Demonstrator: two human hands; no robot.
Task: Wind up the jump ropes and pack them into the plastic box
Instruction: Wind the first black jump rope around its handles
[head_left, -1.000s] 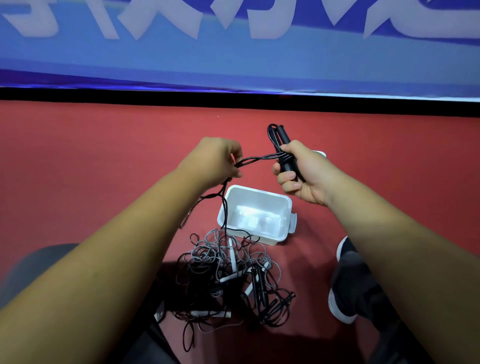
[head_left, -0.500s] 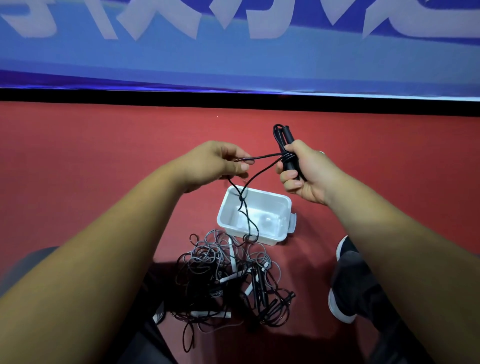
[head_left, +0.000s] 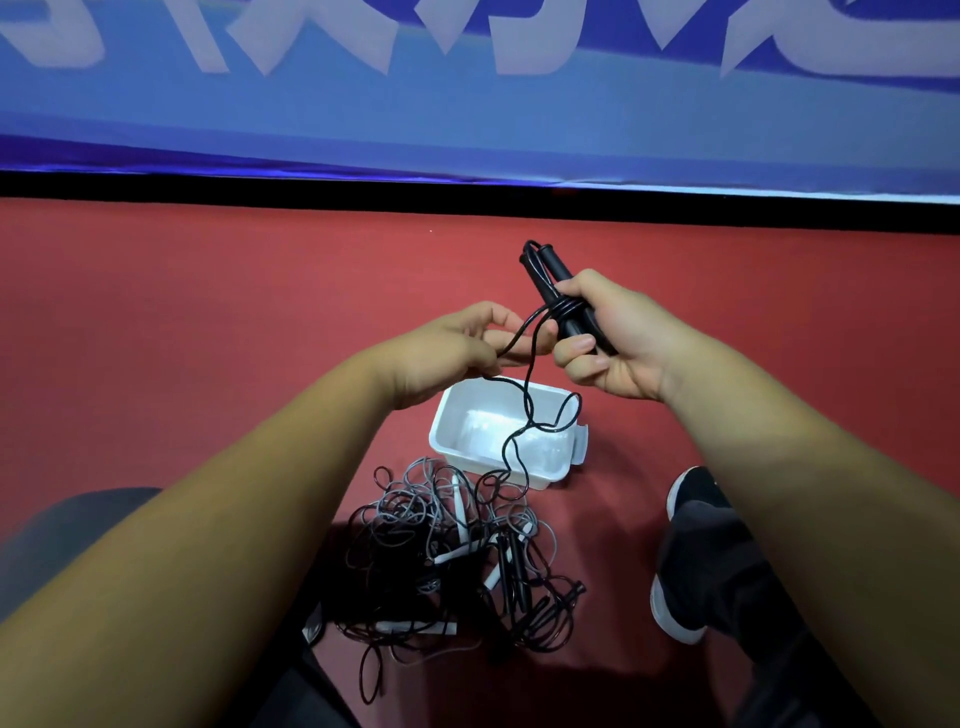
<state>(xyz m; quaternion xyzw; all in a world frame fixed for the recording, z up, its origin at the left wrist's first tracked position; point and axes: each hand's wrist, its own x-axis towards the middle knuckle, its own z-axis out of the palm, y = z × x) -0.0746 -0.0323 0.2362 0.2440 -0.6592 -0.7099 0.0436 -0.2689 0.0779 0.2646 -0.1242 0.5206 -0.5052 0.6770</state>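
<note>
The black jump rope's paired handles stand tilted above the far side of the plastic box. The right hand clenches them, fingers curled round the grips just below a few turns of black cord wound about their middle. From those turns the cord runs to the left hand, above the box's far left corner, where thumb and fingers pinch it. The slack then drops in a loose loop across the open box and seems to pass over its near wall into the tangle of ropes on the red floor, just on the near side of the box.

The main risk is that tail. It disappears among grey and black cords and white handles, so the next pull may tighten a knot or lift the whole tangle instead of feeding free cord. The box looks light and empty, so a loop catching its rim or the latch tab on its right side could tip or drag it. If the left hand lets tension go, the turns may loosen and slide off the smooth handles. A shoe sits right of the box, apart from the cord.
</note>
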